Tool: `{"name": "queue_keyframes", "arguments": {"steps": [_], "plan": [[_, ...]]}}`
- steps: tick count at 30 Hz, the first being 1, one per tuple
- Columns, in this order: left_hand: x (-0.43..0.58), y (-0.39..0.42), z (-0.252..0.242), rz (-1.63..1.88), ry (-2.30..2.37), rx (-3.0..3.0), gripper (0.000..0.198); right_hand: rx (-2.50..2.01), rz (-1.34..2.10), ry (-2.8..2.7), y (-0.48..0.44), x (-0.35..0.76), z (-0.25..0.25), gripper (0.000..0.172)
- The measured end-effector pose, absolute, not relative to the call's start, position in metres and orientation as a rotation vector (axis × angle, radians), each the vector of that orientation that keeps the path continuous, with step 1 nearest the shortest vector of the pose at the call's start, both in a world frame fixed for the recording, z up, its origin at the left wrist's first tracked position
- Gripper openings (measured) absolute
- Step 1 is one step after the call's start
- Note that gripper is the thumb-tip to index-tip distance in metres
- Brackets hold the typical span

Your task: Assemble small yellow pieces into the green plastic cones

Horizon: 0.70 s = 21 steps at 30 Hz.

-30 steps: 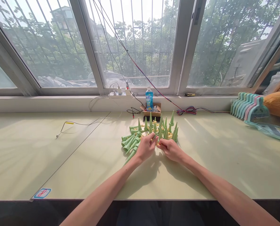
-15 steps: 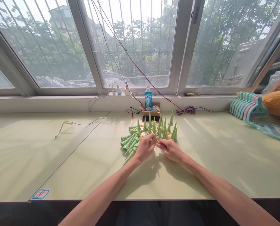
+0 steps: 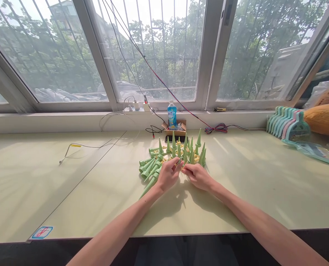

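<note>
Both hands meet at the near edge of a cluster of green plastic cones. My left hand (image 3: 168,173) is closed, with a bit of green showing at its fingertips; the rest of what it grips is hidden. My right hand (image 3: 198,176) is pinched close beside it, holding something too small to make out. Several upright green cones (image 3: 198,139) stand just beyond the hands. More green cones (image 3: 147,168) lie on their sides to the left of my left hand. Small yellowish pieces (image 3: 165,157) are scattered among them.
A blue-labelled bottle (image 3: 172,115) stands by a small cardboard box (image 3: 181,127) at the back. A dark flat object (image 3: 168,139) lies before it. Coiled cable (image 3: 219,128) rests right of them. Pastel plastic boards (image 3: 297,123) stand at far right, and a thin wire (image 3: 67,152) lies left.
The whole view has shifted slightly, with things appearing a little further left. The hands stay together at the same spot by the cones, with hardly any change in their grip.
</note>
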<state>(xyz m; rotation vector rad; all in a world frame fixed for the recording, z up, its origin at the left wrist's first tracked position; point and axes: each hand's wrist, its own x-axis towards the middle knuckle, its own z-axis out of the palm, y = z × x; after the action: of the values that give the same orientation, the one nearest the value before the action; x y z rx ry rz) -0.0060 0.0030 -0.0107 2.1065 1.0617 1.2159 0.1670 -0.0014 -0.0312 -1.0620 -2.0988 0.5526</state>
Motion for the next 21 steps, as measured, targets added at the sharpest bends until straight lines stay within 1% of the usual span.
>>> {"name": "queue_keyframes", "arguments": {"steps": [6,12,21], "plan": [[-0.005,0.004,-0.013,1.223,1.046,2.028,0.037,-1.084,0.553,-2.101,-0.003,0.166,-0.032,0.03],[-0.006,0.006,-0.012,1.219,0.992,1.846,0.031,-1.093,0.523,-2.029,-0.006,0.163,-0.029,0.035],[-0.004,0.004,-0.005,1.161,0.939,1.586,0.036,-1.083,0.592,-1.922,-0.014,0.159,-0.024,0.037]]}}
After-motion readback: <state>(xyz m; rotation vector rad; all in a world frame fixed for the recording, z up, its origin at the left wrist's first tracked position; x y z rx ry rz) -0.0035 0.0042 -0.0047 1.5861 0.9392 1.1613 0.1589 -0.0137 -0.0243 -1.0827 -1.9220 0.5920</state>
